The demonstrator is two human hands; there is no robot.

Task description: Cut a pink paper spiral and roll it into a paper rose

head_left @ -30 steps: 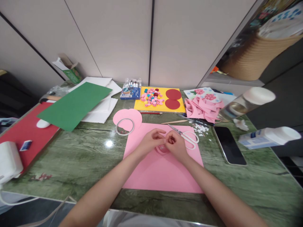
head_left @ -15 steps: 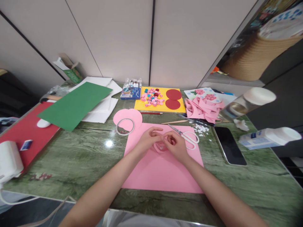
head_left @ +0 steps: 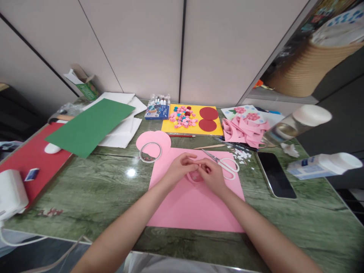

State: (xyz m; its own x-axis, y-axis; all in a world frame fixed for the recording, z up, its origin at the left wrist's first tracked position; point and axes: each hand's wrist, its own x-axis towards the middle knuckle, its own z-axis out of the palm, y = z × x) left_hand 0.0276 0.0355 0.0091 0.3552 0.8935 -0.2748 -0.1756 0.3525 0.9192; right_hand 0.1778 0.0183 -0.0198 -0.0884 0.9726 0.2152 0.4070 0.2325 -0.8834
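Note:
My left hand [head_left: 183,167] and my right hand [head_left: 211,172] meet fingertip to fingertip over a large pink sheet [head_left: 196,208]. Both are closed on a curled pink paper strip [head_left: 193,178], whose loop hangs below the fingers; the pinched part is mostly hidden. Just right of my right hand, white-handled scissors [head_left: 227,167] lie on the sheet, partly behind the hand. To the left of my left hand, a roll of tape [head_left: 140,153] rests partly over pink paper circles [head_left: 155,138].
Behind the hands, a yellow sheet [head_left: 196,131] bears small coloured paper rolls and two red circles [head_left: 208,113]. Pink scraps [head_left: 243,131], white paper bits [head_left: 241,155], a phone [head_left: 275,176] and two bottles [head_left: 318,167] are on the right. Green paper [head_left: 91,127] lies left.
My right fingers have shifted slightly and closed in against the left fingertips. The strip's loop has moved a little to the right; everything else looks unmoved.

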